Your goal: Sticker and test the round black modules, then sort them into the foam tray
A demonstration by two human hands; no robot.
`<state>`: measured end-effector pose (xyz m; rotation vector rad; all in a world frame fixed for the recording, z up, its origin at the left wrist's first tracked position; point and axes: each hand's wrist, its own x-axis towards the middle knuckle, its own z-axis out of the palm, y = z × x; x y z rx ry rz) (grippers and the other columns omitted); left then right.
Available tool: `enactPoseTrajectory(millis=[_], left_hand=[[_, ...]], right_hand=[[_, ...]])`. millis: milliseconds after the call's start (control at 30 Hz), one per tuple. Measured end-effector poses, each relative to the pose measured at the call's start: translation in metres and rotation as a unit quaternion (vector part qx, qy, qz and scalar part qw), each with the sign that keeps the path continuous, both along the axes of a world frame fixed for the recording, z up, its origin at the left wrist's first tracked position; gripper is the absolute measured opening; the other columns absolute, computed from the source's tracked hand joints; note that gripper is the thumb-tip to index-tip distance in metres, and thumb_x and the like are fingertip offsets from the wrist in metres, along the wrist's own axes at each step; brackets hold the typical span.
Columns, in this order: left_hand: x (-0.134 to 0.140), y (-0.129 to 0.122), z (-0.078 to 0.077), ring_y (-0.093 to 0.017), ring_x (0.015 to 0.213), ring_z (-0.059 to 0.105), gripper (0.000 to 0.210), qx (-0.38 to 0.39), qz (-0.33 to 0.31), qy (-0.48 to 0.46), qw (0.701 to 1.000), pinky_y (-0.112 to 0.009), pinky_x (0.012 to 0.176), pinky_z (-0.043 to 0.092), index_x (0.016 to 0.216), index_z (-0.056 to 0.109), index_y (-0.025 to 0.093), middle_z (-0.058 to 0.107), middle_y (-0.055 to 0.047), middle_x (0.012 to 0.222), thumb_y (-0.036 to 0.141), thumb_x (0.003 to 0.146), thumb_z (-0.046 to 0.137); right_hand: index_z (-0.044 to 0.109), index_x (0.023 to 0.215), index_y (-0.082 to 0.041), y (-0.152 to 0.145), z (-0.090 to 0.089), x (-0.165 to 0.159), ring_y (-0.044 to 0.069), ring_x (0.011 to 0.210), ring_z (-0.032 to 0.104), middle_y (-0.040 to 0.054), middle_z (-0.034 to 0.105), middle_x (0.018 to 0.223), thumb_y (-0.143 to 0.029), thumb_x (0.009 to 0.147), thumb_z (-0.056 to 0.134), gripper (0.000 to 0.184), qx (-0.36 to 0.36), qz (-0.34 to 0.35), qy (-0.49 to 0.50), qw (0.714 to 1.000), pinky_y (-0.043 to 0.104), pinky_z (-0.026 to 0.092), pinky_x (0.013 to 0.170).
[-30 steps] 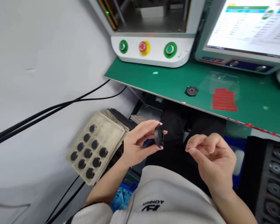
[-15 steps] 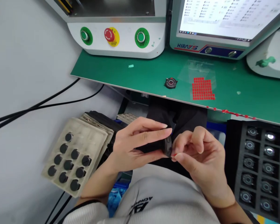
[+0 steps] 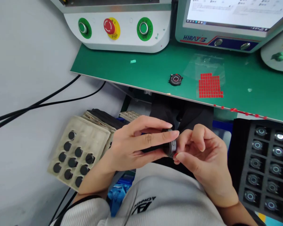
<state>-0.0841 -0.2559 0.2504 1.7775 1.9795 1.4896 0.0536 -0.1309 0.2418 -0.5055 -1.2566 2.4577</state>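
Between the fingers and thumb of my left hand (image 3: 136, 144) is a black watch case (image 3: 171, 147), held edge-up over my lap. My right hand (image 3: 200, 160) is closed beside it, thumb and forefinger pinching a small red sticker (image 3: 175, 155) against the case's lower right edge. How far the sticker touches the case is hidden by the fingertips. On the green bench lies another black watch case (image 3: 175, 79), back side up, with a red mark at its top edge. Right of it is a sheet of red square stickers (image 3: 209, 86).
A beige tray (image 3: 94, 128) with round black parts stands at left on a stack. At right, a black tray (image 3: 265, 157) holds several watch cases. Red bits line the bench edge (image 3: 240, 111). Behind are a machine with a red stop button (image 3: 109, 26) and a monitor (image 3: 226, 18).
The view has tilted down slightly. The watch case has turned a little in my left hand, showing more of its side. My right hand keeps its pinch at the case's edge.
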Motion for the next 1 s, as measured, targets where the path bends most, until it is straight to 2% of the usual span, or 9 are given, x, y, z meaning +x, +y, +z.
enactPoseTrajectory(millis=[200,400,500,667,767,833,867,933,1000], left_hand=[[-0.005,0.000,0.004,-0.013,0.086,0.071,0.040,-0.013,-0.008,0.047,0.999,-0.018,0.067,0.062,0.122,0.067,0.028,0.072,-0.005,0.106,0.026,0.083,0.075],[-0.007,-0.001,0.006,-0.014,0.085,0.072,0.039,-0.022,-0.008,0.053,0.998,-0.019,0.070,0.061,0.122,0.068,0.028,0.074,-0.005,0.106,0.024,0.084,0.074],[-0.005,-0.001,0.006,-0.014,0.083,0.072,0.041,-0.031,0.008,0.049,0.998,-0.021,0.069,0.062,0.124,0.067,0.034,0.074,-0.003,0.108,0.025,0.085,0.073],[-0.003,0.005,-0.002,-0.015,0.089,0.072,0.045,-0.014,-0.007,-0.008,1.000,-0.022,0.074,0.063,0.128,0.065,0.032,0.073,-0.005,0.112,0.024,0.085,0.073],[-0.004,0.010,-0.012,-0.017,0.097,0.071,0.051,0.004,-0.052,-0.119,0.992,-0.025,0.082,0.063,0.131,0.064,0.031,0.070,-0.006,0.116,0.024,0.082,0.077],[-0.002,0.014,-0.018,-0.020,0.099,0.072,0.052,-0.007,-0.089,-0.271,0.958,-0.027,0.083,0.063,0.135,0.061,0.030,0.067,-0.009,0.123,0.028,0.084,0.074],[0.001,0.016,-0.020,-0.021,0.099,0.072,0.049,-0.013,-0.106,-0.363,0.926,-0.028,0.082,0.064,0.136,0.059,0.028,0.066,-0.011,0.125,0.030,0.088,0.069],[0.007,0.019,-0.022,-0.021,0.097,0.072,0.039,-0.020,-0.133,-0.542,0.830,-0.029,0.078,0.064,0.135,0.060,0.025,0.066,-0.012,0.124,0.032,0.097,0.055],[0.016,0.023,-0.023,-0.019,0.092,0.072,0.034,-0.001,-0.156,-0.668,0.728,-0.027,0.071,0.064,0.128,0.064,0.020,0.069,-0.012,0.112,0.031,0.100,0.047]], right_hand=[[0.039,0.066,-0.021,0.000,-0.002,-0.003,0.008,0.053,0.065,-0.0036,0.068,0.069,-0.009,0.070,0.081,0.045,-0.015,0.005,0.002,1.000,0.016,0.058,0.048],[0.039,0.067,-0.021,0.000,-0.001,-0.003,0.007,0.054,0.065,-0.0048,0.068,0.070,-0.004,0.070,0.079,0.044,-0.025,0.002,0.002,1.000,0.015,0.058,0.051],[0.038,0.066,-0.021,0.000,-0.002,-0.004,0.007,0.055,0.066,-0.0050,0.068,0.071,-0.003,0.071,0.078,0.044,-0.037,0.003,0.009,0.999,0.014,0.059,0.052],[0.038,0.068,-0.021,0.000,-0.005,-0.010,0.006,0.052,0.064,-0.0082,0.059,0.070,-0.009,0.071,0.082,0.045,-0.060,-0.020,0.029,0.998,0.013,0.058,0.049],[0.042,0.074,-0.021,0.003,-0.009,-0.012,0.005,0.049,0.063,-0.0075,0.057,0.078,-0.015,0.072,0.083,0.042,-0.066,-0.016,0.042,0.997,0.014,0.056,0.044],[0.046,0.078,-0.021,0.007,-0.012,-0.010,0.005,0.046,0.061,-0.0057,0.059,0.083,-0.021,0.078,0.079,0.033,-0.064,-0.031,0.046,0.996,0.016,0.052,0.039],[0.048,0.080,-0.021,0.009,-0.013,-0.008,0.005,0.045,0.059,-0.0051,0.059,0.083,-0.023,0.081,0.076,0.028,-0.062,-0.053,0.041,0.996,0.016,0.050,0.038],[0.051,0.080,-0.021,0.013,-0.015,-0.005,0.005,0.050,0.058,-0.0046,0.058,0.080,-0.022,0.083,0.071,0.020,-0.057,-0.113,0.021,0.992,0.016,0.049,0.040],[0.053,0.077,-0.021,0.016,-0.017,-0.003,0.008,0.059,0.059,-0.0037,0.057,0.077,-0.019,0.081,0.069,0.016,-0.047,-0.162,0.004,0.986,0.018,0.052,0.049]])
